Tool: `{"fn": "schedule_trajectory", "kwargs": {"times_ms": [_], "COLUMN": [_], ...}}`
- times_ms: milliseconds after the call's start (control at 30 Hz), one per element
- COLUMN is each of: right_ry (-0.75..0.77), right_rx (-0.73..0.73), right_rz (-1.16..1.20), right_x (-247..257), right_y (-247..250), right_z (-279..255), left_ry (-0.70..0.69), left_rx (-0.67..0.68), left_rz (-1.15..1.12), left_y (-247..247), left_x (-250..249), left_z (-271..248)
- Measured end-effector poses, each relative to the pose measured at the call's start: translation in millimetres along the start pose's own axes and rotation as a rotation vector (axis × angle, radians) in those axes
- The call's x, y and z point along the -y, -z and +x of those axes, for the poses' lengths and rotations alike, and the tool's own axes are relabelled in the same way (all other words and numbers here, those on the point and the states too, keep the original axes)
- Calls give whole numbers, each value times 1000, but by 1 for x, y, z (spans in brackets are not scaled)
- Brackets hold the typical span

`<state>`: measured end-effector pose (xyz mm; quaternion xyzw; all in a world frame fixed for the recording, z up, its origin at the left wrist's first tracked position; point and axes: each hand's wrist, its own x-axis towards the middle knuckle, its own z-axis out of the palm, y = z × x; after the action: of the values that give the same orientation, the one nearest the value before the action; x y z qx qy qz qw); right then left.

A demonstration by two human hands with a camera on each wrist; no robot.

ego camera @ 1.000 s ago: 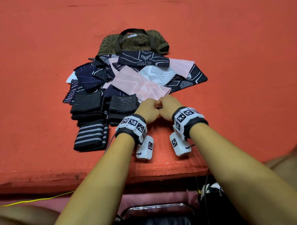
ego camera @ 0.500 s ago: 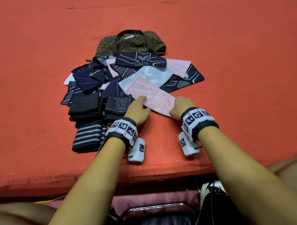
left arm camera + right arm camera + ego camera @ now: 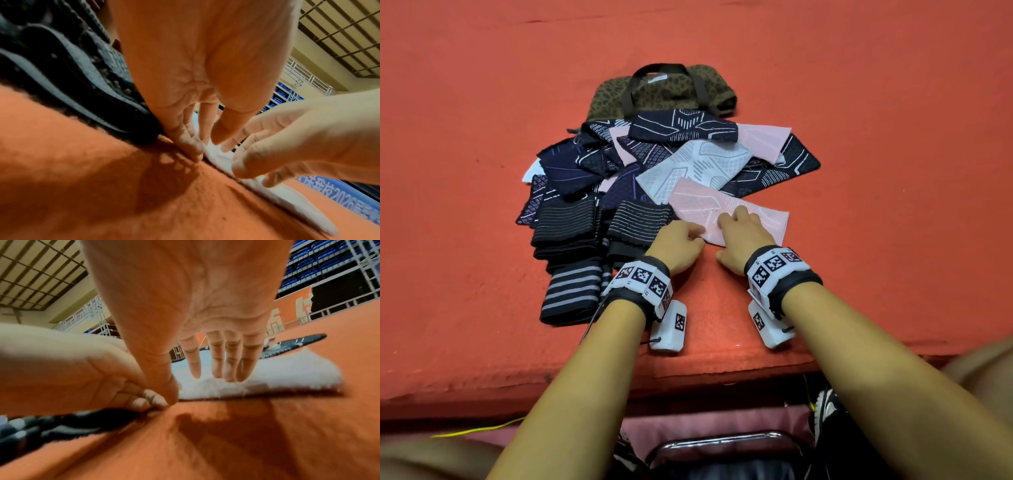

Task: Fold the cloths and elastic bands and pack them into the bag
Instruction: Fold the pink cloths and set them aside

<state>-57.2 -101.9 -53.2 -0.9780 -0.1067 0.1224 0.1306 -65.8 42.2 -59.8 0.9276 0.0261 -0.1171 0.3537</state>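
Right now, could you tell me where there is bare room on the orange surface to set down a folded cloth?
Bare orange surface lies right of the pink cloth, and also left of the striped bands. A bare strip runs along the near edge under both wrists. It is crowded between the bag and the hands, where the pile overlaps.

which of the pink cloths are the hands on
The nearest pink cloth, at the front of the pile; the right hand lies flat on it, the left hand at its edge.

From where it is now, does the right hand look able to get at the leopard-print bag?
Probably yes: the right hand lies flat on the pink cloth; the bag lies beyond the pile, uncovered.
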Motion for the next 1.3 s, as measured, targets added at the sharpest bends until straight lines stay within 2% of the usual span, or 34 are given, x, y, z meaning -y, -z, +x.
{"fn": "schedule_trajectory", "kwargs": {"times_ms": [133,333,600,733,900,1000,1200,1300], "right_ry": [0,-20,-207,-171,-37,31,-114,-67], "right_rx": [-59,-20,72,95,96,95,39,89], "right_rz": [-15,-86,-246,-192,76,126,70,18], "right_x": [-2,-7,-14,-7,2,8,2,2], "right_y": [-2,9,24,27,22,12,7,10], "right_z": [2,3,-4,-4,1,-2,-1,-2], "left_ry": [1,-11,1,-38,-28,-18,12,3], "left_rx": [51,7,-77,-83,22,98,116,101], "left_rz": [-56,-151,-141,4,53,51,-50,-118], "left_y": [2,2,5,11,19,22,31,34], "left_x": [1,2,0,1,-4,-3,-1,-5], "left_z": [0,-1,-4,-4,-12,-16,-22,-24]}}
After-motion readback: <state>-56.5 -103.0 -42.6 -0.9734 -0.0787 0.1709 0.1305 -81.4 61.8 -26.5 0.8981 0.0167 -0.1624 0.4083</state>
